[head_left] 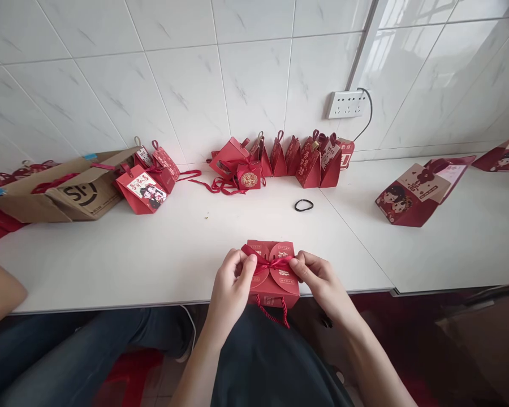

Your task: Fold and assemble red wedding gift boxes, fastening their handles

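A red gift box [275, 289] with gold lettering sits at the table's front edge, right before me. Across its overlapping rounded top flaps runs a shiny red ribbon [272, 264], tied in the middle in what looks like a bow. My left hand [234, 277] pinches the ribbon's left side between thumb and fingers. On the other side, my right hand [316, 272] pinches the right side of the ribbon close to the box's edge. A twisted red cord handle [274, 314] hangs down the front of the box.
Several small red boxes [309, 165] line the tiled wall. At left stand an open cardboard carton [85, 198] and a red box with printed figures [142, 189]. A black hair tie [303, 205] lies mid-table. Another patterned box [415, 195] is at right. Someone's arm [2, 291] rests at far left.
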Motion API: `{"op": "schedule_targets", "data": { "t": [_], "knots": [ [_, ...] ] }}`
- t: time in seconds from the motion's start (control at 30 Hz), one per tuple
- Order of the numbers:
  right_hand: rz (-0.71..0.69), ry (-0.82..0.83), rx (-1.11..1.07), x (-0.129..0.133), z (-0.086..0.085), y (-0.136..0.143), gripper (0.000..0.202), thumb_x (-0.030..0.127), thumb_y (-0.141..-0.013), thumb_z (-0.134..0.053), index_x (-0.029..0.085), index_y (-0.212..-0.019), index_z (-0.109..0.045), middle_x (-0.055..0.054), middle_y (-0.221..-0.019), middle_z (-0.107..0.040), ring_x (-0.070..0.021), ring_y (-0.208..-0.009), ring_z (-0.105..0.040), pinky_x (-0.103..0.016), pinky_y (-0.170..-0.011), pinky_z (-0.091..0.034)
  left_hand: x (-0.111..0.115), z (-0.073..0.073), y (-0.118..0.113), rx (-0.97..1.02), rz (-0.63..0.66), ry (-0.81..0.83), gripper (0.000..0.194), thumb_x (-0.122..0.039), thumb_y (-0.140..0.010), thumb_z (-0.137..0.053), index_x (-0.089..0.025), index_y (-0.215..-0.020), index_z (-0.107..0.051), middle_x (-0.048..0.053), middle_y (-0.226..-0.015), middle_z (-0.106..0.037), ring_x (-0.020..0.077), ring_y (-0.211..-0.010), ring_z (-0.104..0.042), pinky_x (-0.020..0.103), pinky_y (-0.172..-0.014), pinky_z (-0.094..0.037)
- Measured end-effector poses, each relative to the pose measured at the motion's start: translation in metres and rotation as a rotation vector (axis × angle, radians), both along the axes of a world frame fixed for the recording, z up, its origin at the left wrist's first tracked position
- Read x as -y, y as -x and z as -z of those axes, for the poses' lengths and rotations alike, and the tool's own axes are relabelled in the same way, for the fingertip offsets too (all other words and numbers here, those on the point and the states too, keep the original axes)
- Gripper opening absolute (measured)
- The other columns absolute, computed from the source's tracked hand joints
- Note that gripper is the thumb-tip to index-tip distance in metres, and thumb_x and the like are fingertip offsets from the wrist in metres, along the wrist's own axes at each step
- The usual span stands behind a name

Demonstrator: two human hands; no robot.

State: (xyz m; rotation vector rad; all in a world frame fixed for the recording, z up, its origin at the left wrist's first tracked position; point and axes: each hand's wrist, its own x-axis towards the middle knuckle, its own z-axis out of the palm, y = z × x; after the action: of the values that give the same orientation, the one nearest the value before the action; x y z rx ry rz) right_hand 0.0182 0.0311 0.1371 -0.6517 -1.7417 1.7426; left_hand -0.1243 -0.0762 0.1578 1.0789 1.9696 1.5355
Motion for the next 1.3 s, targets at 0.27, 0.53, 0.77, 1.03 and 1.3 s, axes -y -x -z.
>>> {"op": "schedule_targets", "data": {
  "t": [0.27, 0.53, 0.77, 1.03, 1.3],
  "knots": [
    [-0.085, 0.142, -0.062, -0.010, 0.004, 0.003, 0.053, 0.060, -0.080, -0.062, 0.020, -0.060, -0.033, 0.005, -0.060, -0.031, -0.0093, -0.057, -0.025, -0.024, -0.056, -0.025, 0.003, 0.010, 0.016, 0.181, 0.146, 0.008, 0.043, -0.054, -0.088, -0.048, -0.020, -0.066, -0.037, -0.005, -0.063, -0.031, 0.0103, -0.058, -0.028, 0.022, -0.053, -0.026],
    [-0.113, 0.218, -0.072, -0.017, 0.009, 0.003, 0.056, 0.061, -0.076, -0.065, 0.020, -0.057, -0.031, 0.006, -0.057, -0.030, -0.0085, -0.054, -0.026, -0.024, -0.053, -0.026, 0.002, 0.009, 0.013, 0.156, 0.128, -0.031, 0.042, -0.052, -0.087, -0.049, -0.020, -0.064, -0.035, -0.004, -0.063, -0.031, 0.0101, -0.056, -0.028, 0.022, -0.051, -0.028],
    [0.324, -0.423, 0.022, -0.004, -0.012, -0.005, 0.026, 0.046, -0.082, -0.066, 0.022, -0.082, -0.058, -0.003, -0.086, -0.055, -0.0186, -0.084, -0.054, -0.033, -0.078, -0.046, 0.008, -0.003, 0.006, 0.028, 0.104, 0.049, 0.040, -0.051, -0.088, -0.046, -0.020, -0.064, -0.038, -0.005, -0.062, -0.032, 0.0096, -0.053, -0.032, 0.021, -0.049, -0.031],
    [0.009, -0.653, 0.250, 0.000, -0.030, 0.005, 0.009, 0.027, -0.087, -0.058, 0.024, -0.093, -0.064, -0.008, -0.119, -0.052, -0.0232, -0.112, -0.056, -0.041, -0.094, -0.051, 0.005, -0.006, -0.004, 0.045, 0.110, 0.085, 0.032, -0.044, -0.086, -0.051, -0.021, -0.066, -0.041, -0.003, -0.063, -0.040, 0.0109, -0.054, -0.040, 0.021, -0.049, -0.035],
    [0.003, -0.635, 0.158, -0.008, -0.027, -0.001, 0.012, 0.030, -0.090, -0.054, 0.022, -0.096, -0.061, -0.009, -0.124, -0.054, -0.0227, -0.115, -0.056, -0.038, -0.095, -0.051, 0.005, 0.006, -0.008, 0.047, 0.050, 0.011, 0.024, -0.040, -0.085, -0.047, -0.021, -0.071, -0.042, -0.003, -0.066, -0.045, 0.0118, -0.056, -0.046, 0.023, -0.052, -0.041]
  ]
}}
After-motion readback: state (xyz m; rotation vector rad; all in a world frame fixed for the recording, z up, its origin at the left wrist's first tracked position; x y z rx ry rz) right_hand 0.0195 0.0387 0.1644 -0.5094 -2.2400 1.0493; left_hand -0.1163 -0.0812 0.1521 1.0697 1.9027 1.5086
